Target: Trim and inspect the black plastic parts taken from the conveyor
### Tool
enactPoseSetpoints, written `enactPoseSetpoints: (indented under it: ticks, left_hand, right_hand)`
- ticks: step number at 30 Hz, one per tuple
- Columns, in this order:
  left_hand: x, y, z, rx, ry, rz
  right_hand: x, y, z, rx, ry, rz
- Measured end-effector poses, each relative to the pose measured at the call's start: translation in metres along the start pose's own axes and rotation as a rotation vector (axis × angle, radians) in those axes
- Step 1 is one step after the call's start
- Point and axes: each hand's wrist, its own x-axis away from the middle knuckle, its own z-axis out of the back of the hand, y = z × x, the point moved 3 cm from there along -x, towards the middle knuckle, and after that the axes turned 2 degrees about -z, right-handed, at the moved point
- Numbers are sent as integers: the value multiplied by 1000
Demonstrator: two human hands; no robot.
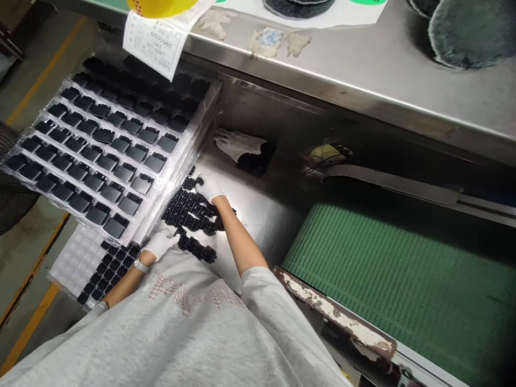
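A heap of small black plastic parts (192, 214) lies on the steel bench (258, 209) in front of me. My right hand (210, 187), in a white glove, rests on the far end of the heap with its fingers curled down around some parts. My left hand (160, 243), also gloved and with a watch at the wrist, sits at the near left edge of the heap. Its fingers are drawn together and touch the parts; what they hold is hidden.
A stack of clear blister trays (97, 156) filled with black parts lies to the left, with another tray (86, 263) below it. A spare white glove (237, 144) lies farther back. A green conveyor belt (403, 279) runs on the right. A raised steel shelf (363, 80) crosses the top.
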Motion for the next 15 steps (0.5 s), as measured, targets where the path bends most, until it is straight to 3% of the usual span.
enactPoseSetpoints:
  ticks: [5,10,13,15]
  left_hand:
    - [-4,2,-14,169,-56,41]
    - [-16,2,-27,359,-9,122]
    - [-18,7,-28,468,27,160]
    - [-12,13,-26,513,25,160]
  right_hand:
    - [-20,-8,-2,-47,23,-4]
    - [-29,-12,-5,-105,-9,18]
    - [-11,-11,-1,-93,-7,13]
    - [20,-13,6,-63,22,-3]
